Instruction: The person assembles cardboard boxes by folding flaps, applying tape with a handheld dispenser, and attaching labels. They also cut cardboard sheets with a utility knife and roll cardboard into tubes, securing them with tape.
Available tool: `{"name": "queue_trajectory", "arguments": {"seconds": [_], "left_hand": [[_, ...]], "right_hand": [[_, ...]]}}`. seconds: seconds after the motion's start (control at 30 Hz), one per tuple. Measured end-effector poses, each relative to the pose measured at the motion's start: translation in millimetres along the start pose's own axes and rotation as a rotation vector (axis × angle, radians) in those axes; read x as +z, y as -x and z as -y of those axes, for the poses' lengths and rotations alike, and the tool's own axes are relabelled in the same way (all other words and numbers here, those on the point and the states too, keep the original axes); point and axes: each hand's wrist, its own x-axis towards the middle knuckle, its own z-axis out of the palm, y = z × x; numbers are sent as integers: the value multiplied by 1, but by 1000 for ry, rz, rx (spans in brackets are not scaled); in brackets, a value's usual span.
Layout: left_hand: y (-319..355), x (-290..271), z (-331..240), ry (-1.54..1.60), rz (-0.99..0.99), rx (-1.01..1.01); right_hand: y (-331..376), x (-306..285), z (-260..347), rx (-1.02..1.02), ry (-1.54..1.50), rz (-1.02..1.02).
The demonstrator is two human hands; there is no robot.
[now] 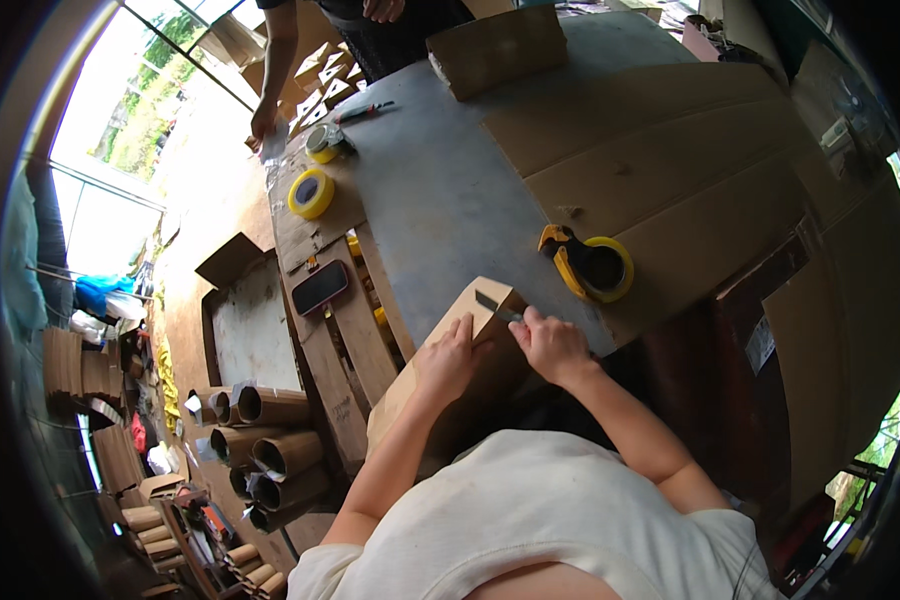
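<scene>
A long brown cardboard box (402, 398) lies slanted in front of me, its far end resting at the table's near edge. My left hand (448, 360) grips it near that end, with fingers pressed on the top face. In my right hand (552, 345) is a knife (487, 301), closed in my fist by its handle. Its dark blade points left and lies over the box's end, close to my left fingertips. Whether the blade has cut into the cardboard I cannot tell. Beyond my right hand sits a yellow and black tape dispenser (588, 265).
A phone (320, 288) and yellow tape rolls (311, 193) lie on the left side of the table (440, 200). A red-handled tool (365, 111) is farther back. Flat cardboard (660, 150) covers the right. Cardboard tubes (275, 405) stack at lower left. Another person's hand (263, 122) reaches the far left corner.
</scene>
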Motion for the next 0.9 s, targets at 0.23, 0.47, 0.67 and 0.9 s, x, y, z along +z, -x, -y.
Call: {"name": "queue_trajectory", "arguments": {"seconds": [0.23,0.47,0.67,0.9], "left_hand": [[-1,7,7,-108,-123,118],[-4,3,7,-112,-79,124],[-2,-7,-3,-39,10,13],[-2,-5,-2,-44,10,34]], "right_hand": [[1,-12,-8,-5,-38,44],[9,-10,11,98,-36,39],[13,-12,17,130,-18,56],[20,-16,30,90,-89,55]]}}
